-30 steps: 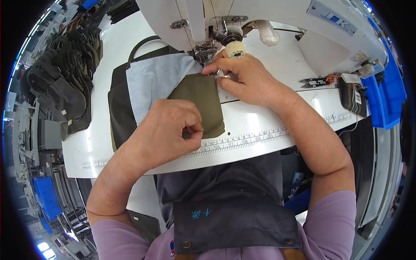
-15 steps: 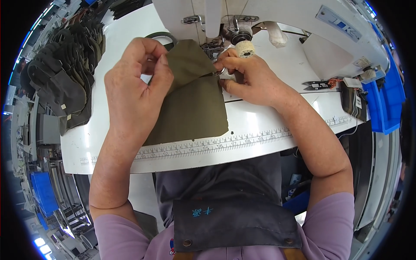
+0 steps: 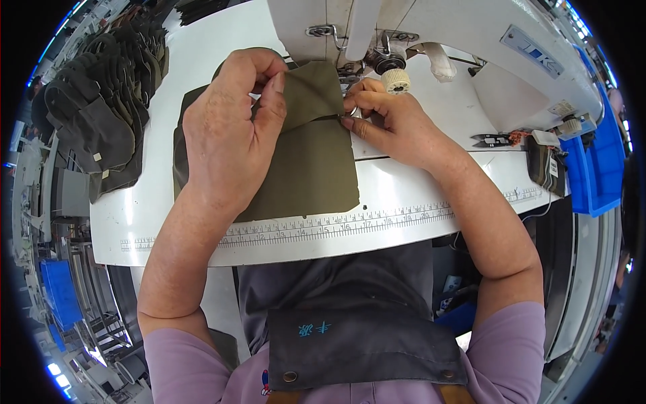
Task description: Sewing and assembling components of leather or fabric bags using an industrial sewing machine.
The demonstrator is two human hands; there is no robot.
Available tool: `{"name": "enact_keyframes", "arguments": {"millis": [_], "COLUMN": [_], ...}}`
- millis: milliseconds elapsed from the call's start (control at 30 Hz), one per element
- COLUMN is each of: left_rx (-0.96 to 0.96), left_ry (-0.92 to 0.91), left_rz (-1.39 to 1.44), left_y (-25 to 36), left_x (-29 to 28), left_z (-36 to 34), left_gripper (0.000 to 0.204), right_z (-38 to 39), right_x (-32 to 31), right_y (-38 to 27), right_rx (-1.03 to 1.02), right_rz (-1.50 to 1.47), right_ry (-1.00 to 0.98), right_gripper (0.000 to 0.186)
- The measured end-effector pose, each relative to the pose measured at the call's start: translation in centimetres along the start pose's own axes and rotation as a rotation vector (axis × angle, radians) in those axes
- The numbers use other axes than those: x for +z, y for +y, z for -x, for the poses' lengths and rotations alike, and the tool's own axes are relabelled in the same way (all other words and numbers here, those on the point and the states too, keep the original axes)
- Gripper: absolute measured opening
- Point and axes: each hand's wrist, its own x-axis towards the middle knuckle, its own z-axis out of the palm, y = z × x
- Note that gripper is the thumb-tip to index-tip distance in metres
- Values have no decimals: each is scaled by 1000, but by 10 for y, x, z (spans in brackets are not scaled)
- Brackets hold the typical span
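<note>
An olive-green fabric piece (image 3: 309, 168) lies on the white sewing table, its upper part folded over as a flap (image 3: 313, 91). Thumb and fingers of my left hand (image 3: 235, 128) are pinched at the flap's upper left; the palm covers some of the cloth. My right hand (image 3: 397, 124) has its thumb and fingertips closed on the fabric's right edge, at the end of the fold. Something small, shiny and metallic shows between those fingers; its kind is unclear. Just beyond the hands stands the sewing machine (image 3: 444, 20), its cream knob (image 3: 396, 81) above my right fingers.
A pile of dark green fabric pieces (image 3: 94, 114) hangs over the table's left side. Black thread snips (image 3: 492, 140) lie at the right, near a dark striped bundle (image 3: 546, 165) and a blue bin (image 3: 595, 168). A printed ruler (image 3: 323, 232) runs along the front edge.
The view has shifted, so the machine appears farther right. More of the cloth now shows left of my left hand, and the flap lies flatter. My right fingers have closed on the cloth's edge.
</note>
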Motion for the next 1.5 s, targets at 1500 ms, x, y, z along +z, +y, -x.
{"name": "enact_keyframes", "arguments": {"millis": [1500], "left_rx": [-104], "left_ry": [-373], "left_rz": [52], "left_y": [-27], "left_x": [51], "left_z": [8], "left_gripper": [21], "right_z": [-11], "right_x": [6], "right_y": [-9], "right_rx": [214], "right_rz": [-21], "right_ry": [18], "right_gripper": [18]}}
